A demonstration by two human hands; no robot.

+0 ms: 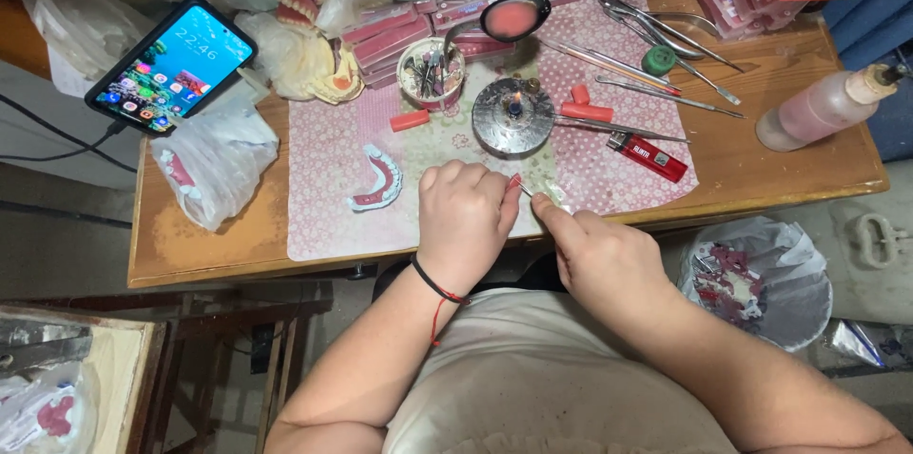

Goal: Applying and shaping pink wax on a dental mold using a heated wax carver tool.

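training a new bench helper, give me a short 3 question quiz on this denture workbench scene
1. True or false: the small round burner on the patterned mat is lit.
2. Which lies just right of the burner? A) red lighter B) phone C) squeeze bottle
3. What lies on the mat to the left of the left hand?

Key
1. True: a small flame shows at its centre.
2. A
3. A pink denture arch with white teeth. The left hand pinches a small pink piece, and the right hand brings a thin metal tool to it.
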